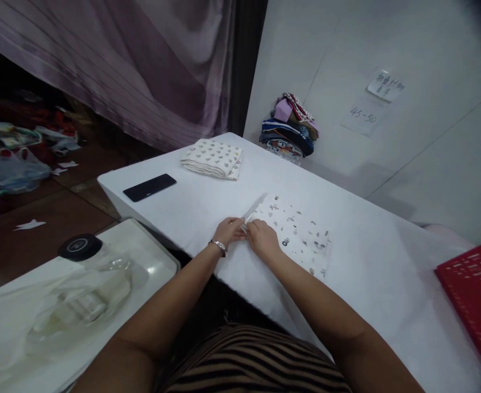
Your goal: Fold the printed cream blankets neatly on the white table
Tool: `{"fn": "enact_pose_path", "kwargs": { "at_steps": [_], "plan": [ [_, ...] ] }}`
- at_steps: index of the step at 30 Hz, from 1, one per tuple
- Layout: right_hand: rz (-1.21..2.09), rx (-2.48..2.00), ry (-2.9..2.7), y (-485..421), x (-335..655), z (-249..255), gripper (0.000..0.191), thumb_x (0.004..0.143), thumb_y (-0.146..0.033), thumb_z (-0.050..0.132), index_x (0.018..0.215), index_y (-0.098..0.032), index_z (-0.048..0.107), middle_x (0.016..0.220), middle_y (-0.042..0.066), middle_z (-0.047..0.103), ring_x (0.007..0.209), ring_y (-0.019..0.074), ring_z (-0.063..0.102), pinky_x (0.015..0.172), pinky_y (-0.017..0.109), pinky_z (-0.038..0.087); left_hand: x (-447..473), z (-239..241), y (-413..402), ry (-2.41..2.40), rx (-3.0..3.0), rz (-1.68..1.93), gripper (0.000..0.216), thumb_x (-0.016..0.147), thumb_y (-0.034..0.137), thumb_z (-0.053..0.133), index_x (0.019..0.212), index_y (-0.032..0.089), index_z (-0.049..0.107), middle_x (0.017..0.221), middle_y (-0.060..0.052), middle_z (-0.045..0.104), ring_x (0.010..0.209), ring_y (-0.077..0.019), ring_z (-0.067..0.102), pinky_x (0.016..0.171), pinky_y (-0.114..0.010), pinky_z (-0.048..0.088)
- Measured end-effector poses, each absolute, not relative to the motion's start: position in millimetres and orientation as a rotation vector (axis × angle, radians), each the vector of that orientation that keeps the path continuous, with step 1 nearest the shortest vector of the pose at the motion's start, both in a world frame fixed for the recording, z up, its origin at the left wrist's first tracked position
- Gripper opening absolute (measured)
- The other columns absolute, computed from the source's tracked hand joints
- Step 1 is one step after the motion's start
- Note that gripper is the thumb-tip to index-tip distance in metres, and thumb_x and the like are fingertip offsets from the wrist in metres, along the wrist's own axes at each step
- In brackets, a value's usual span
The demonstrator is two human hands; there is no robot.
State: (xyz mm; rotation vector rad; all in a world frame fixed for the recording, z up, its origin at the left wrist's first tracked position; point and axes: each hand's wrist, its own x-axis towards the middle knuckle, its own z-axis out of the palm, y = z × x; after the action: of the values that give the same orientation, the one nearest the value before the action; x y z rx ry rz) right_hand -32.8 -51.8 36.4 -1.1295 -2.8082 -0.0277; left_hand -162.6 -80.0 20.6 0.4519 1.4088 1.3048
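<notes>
Both hands meet at the left end of a printed cloth (pixel 300 232), which lies flat on the white table (pixel 381 273) toward its near edge. The left hand (pixel 231 230) is mostly closed, its fingers bent inward and their tips gathered on the cloth's edge in a pinch; a bracelet (pixel 219 247) circles that wrist. The right hand (pixel 262 239) is just beside it, knuckles up and fingers curled down over the same edge, gripping it too. The fingertips of the two hands nearly touch, with a small pale bit of fabric showing between them. The right thumb is hidden, so its exact place cannot be told. The rest of the cloth spreads out to the right, beyond the right hand, its small dark figures facing up.

Farther back on the table, well apart from the hands, a folded cloth (pixel 213 158) with a repeated grey pattern lies in a neat stack of layers. A black phone (pixel 150 187) lies flat near it, toward the left end. At the far right is a red basket (pixel 473 289). Neither hand touches these three.
</notes>
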Motion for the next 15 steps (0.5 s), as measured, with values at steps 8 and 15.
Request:
{"fn": "enact_pose_path", "kwargs": {
  "at_steps": [8,15],
  "plan": [
    [0.054,-1.021,-2.763,-60,-25,34,0.036,0.088,-0.021,0.041,0.123,-0.013,0.047,0.109,0.010,0.055,0.099,0.0215,0.047,0.084,0.033,0.039,-161,16,-67,1.584,0.587,1.231,0.038,0.065,0.032,0.073,0.092,0.015,0.052,0.062,0.001,0.062,0.053,-0.0138,0.061,0.059,-0.028,0.054],
    [0.112,-0.996,-2.711,-82,35,27,0.051,0.083,-0.018,0.047,0.132,-0.011,0.038,0.126,0.013,0.050,0.111,0.0232,0.045,0.091,0.037,0.039,-164,15,-64,1.599,0.532,1.201,0.020,0.073,0.025,0.065,0.086,0.016,0.053,0.055,0.002,0.061,0.051,-0.0130,0.060,0.059,-0.027,0.053]
  ]
}}
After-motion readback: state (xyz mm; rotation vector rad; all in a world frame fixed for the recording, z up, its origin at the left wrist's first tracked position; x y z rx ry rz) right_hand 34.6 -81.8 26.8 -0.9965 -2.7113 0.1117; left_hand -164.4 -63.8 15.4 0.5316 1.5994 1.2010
